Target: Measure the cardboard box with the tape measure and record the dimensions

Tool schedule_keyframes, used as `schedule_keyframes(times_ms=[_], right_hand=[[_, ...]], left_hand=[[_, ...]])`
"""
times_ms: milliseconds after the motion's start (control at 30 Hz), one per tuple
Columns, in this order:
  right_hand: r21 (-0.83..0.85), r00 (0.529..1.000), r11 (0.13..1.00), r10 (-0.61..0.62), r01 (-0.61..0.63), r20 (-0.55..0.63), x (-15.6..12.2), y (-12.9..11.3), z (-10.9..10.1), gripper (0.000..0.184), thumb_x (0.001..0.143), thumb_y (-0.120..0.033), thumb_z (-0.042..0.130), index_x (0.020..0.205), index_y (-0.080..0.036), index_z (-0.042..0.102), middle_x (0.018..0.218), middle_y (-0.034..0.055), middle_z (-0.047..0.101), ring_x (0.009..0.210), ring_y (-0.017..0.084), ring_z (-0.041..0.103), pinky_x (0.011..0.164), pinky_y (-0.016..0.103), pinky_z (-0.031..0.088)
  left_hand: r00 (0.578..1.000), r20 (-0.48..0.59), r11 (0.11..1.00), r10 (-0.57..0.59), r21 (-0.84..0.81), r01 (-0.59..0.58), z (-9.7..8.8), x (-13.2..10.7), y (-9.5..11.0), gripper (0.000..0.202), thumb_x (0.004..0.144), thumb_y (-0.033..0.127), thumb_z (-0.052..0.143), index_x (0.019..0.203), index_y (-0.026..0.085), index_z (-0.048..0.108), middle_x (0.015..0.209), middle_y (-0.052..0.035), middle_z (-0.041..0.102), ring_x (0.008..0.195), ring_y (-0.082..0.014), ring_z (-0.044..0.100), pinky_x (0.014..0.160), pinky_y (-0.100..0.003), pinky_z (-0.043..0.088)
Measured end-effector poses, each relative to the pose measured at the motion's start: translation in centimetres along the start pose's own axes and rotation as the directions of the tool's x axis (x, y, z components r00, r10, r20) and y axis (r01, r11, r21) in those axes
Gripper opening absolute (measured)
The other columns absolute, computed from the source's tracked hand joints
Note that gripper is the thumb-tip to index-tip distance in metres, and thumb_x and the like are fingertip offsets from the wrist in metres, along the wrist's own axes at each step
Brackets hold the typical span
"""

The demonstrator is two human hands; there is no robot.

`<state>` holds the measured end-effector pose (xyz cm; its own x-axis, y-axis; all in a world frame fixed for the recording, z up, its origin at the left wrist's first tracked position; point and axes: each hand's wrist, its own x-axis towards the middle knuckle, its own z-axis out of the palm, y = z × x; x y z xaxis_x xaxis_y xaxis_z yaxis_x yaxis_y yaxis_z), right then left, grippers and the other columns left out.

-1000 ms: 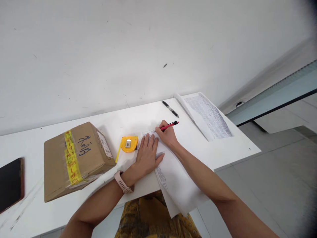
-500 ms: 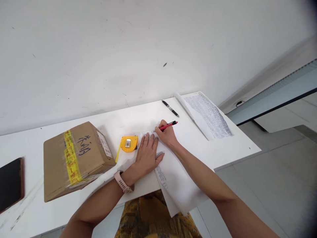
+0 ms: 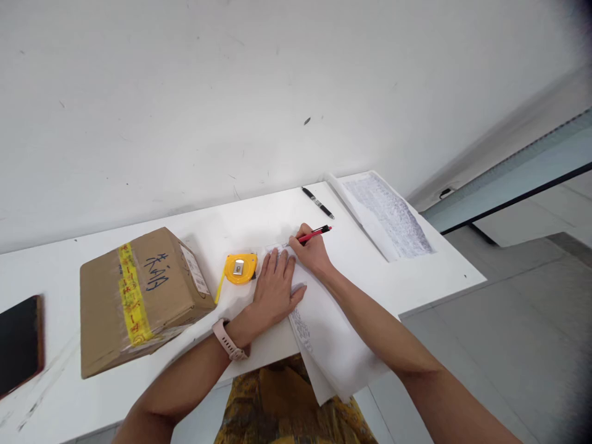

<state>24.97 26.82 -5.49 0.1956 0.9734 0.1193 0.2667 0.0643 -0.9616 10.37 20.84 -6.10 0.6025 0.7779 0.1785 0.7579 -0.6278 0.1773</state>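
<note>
My right hand point(image 3: 311, 251) is closed round a red and black pen point(image 3: 316, 233), its tip down near the top of a white paper sheet point(image 3: 330, 327). My left hand point(image 3: 276, 285) lies flat on the sheet's upper left part, fingers stretched out. Handwriting shows near the fingertips and along the sheet's left side; the hands cover part of it. The sheet's lower end hangs over the table edge. Just left of my left hand is a yellow tape measure point(image 3: 241, 269) with a short length of tape out.
A taped cardboard box point(image 3: 139, 296) stands on the white table point(image 3: 259, 216) at the left, beyond it a dark tablet or phone point(image 3: 21, 342). A black pen point(image 3: 318, 202) lies near the wall. Written-on paper point(image 3: 388, 216) rests at the right end.
The view has shifted very slightly. Both hands, the pen and the sheet stay in nearly the same place.
</note>
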Motion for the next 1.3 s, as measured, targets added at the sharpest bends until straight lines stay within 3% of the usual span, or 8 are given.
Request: schedule_keyframes(times_ms=[733,867,967,1033,1100,1200,1300], right_hand=[[-0.032,1.000,0.999,0.005,-0.005,-0.017,0.0,0.1,-0.1,0.024,0.074,-0.022,0.056,0.063,-0.024,0.034,0.056,-0.0079,0.033,0.054,0.012,0.033,0.054,0.028,0.028],[-0.050,0.995,0.998,-0.042,0.038,-0.087,0.1,0.2,-0.2,0.025,0.079,-0.025,0.057,0.066,-0.025,0.035,0.059,-0.0071,0.036,0.055,0.012,0.036,0.055,0.028,0.031],[-0.118,0.976,0.985,-0.144,0.126,-0.160,0.2,0.0,-1.1,0.017,0.088,-0.034,0.054,0.079,-0.024,0.044,0.070,-0.0036,0.047,0.063,0.015,0.045,0.062,0.029,0.039],[-0.266,0.957,0.936,-0.267,0.231,-0.109,0.2,-0.1,-2.4,0.012,0.093,-0.034,0.049,0.091,-0.023,0.052,0.085,0.0019,0.056,0.077,0.018,0.053,0.071,0.031,0.043],[-0.480,0.937,0.814,-0.346,0.326,0.048,0.0,-0.2,-4.0,0.016,0.094,-0.027,0.044,0.101,-0.021,0.057,0.098,0.0075,0.059,0.091,0.022,0.055,0.077,0.034,0.043],[-0.725,0.932,0.586,-0.242,0.362,0.269,-0.5,-0.3,-6.0,0.028,0.089,-0.012,0.043,0.105,-0.020,0.064,0.102,0.0125,0.059,0.096,0.027,0.053,0.072,0.036,0.042],[-0.783,0.934,0.509,-0.193,0.357,0.300,-1.3,-1.2,-6.4,0.040,0.086,-0.002,0.039,0.110,-0.017,0.067,0.107,0.0166,0.063,0.099,0.030,0.053,0.078,0.039,0.042]], left_hand=[[1.000,-0.009,1.000,0.004,-0.028,-0.004,0.4,-0.1,-0.1,0.066,0.094,0.047,0.052,0.141,0.001,0.048,0.153,-0.0264,0.043,0.145,-0.0439,0.032,0.119,-0.058,0.026],[1.000,-0.020,1.000,0.011,-0.016,-0.011,0.4,-0.2,-0.2,0.065,0.095,0.048,0.051,0.143,0.004,0.047,0.153,-0.0253,0.044,0.146,-0.0424,0.033,0.118,-0.058,0.027],[1.000,-0.016,1.000,0.005,-0.004,-0.006,0.3,-0.1,-0.1,0.064,0.095,0.046,0.052,0.142,0.003,0.048,0.150,-0.0257,0.047,0.145,-0.0431,0.034,0.118,-0.058,0.028],[1.000,-0.007,1.000,0.003,-0.004,-0.003,0.0,0.0,0.0,0.064,0.094,0.045,0.055,0.140,0.001,0.049,0.149,-0.0267,0.048,0.144,-0.0443,0.035,0.118,-0.058,0.028],[1.000,0.004,1.000,-0.005,-0.007,0.005,-0.5,-0.1,0.3,0.063,0.093,0.042,0.057,0.139,0.000,0.049,0.148,-0.0279,0.048,0.143,-0.0447,0.036,0.117,-0.058,0.029],[1.000,-0.015,1.000,-0.026,-0.002,0.026,-1.6,-1.0,0.8,0.055,0.092,0.036,0.061,0.135,0.002,0.052,0.147,-0.0295,0.048,0.142,-0.0429,0.039,0.115,-0.058,0.034],[0.993,-0.121,0.998,0.005,-0.060,-0.013,-3.2,-3.6,1.8,0.040,0.091,0.029,0.061,0.127,0.011,0.058,0.140,-0.0231,0.056,0.137,-0.0375,0.047,0.110,-0.055,0.041]])
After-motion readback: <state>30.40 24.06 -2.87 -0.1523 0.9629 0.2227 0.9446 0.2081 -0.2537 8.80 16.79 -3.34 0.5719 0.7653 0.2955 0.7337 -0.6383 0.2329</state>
